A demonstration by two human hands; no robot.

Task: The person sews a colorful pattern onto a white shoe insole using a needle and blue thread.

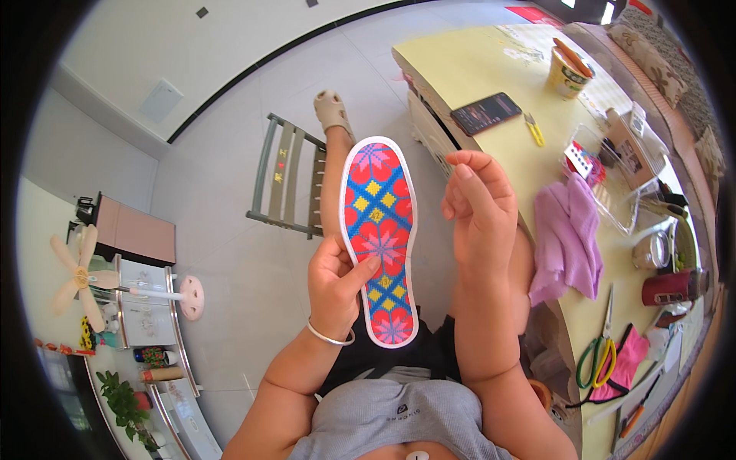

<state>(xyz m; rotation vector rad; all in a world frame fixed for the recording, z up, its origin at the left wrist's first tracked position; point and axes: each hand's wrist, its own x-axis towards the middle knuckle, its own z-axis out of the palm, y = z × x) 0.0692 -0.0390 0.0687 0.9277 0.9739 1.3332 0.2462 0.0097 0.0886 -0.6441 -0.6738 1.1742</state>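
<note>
An embroidered insole with a white rim is held upright in front of me, patterned in red, pink, blue and yellow. My left hand grips its left edge, the thumb lying across the front and the other fingers behind. To the right of the insole, apart from it, my right hand is raised with its fingers curled and the thumb pressed near the index finger. Whatever that pinch holds, if anything, is too small to make out.
On the right, a yellow-covered table carries a phone, small yellow snips, a paper cup, a purple cloth and scissors. A folding stool stands ahead; a fan is at left.
</note>
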